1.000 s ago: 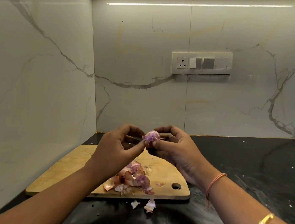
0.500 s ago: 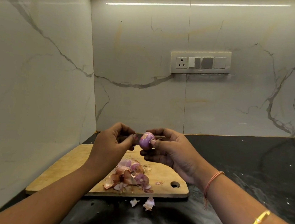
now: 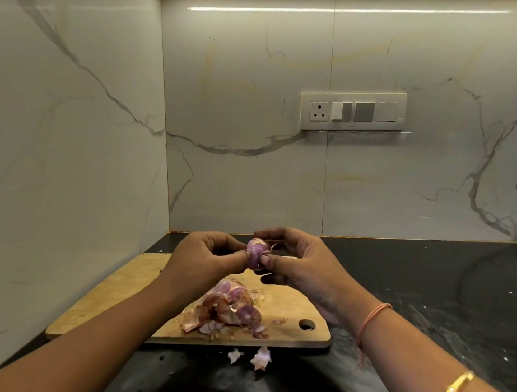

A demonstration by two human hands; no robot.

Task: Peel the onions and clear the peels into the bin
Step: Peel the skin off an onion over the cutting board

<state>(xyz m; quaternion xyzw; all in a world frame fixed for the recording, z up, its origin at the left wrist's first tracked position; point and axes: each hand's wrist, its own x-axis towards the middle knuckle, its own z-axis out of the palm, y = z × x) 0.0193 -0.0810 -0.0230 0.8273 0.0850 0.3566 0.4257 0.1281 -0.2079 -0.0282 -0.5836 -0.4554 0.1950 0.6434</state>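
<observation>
A small purple onion (image 3: 256, 254) is held in the air above the wooden cutting board (image 3: 128, 294). My left hand (image 3: 203, 259) pinches it from the left with thumb and fingers. My right hand (image 3: 300, 266) grips it from the right, thumb on its lower side, and a thin strip of skin sticks out near its fingertips. A heap of purple and brown onion peels (image 3: 226, 312) lies on the board below my hands. Two pale peel scraps (image 3: 258, 357) lie on the black counter just in front of the board.
The black counter (image 3: 433, 298) stretches to the right. White marble walls close the corner at the left and back, with a switch panel (image 3: 352, 111) on the back wall. The board has a hanging hole (image 3: 306, 324) at its right end. No bin is in view.
My left thumb and fingers have closed back onto the onion after being slightly apart from it. The onion has been turned a little between both hands.
</observation>
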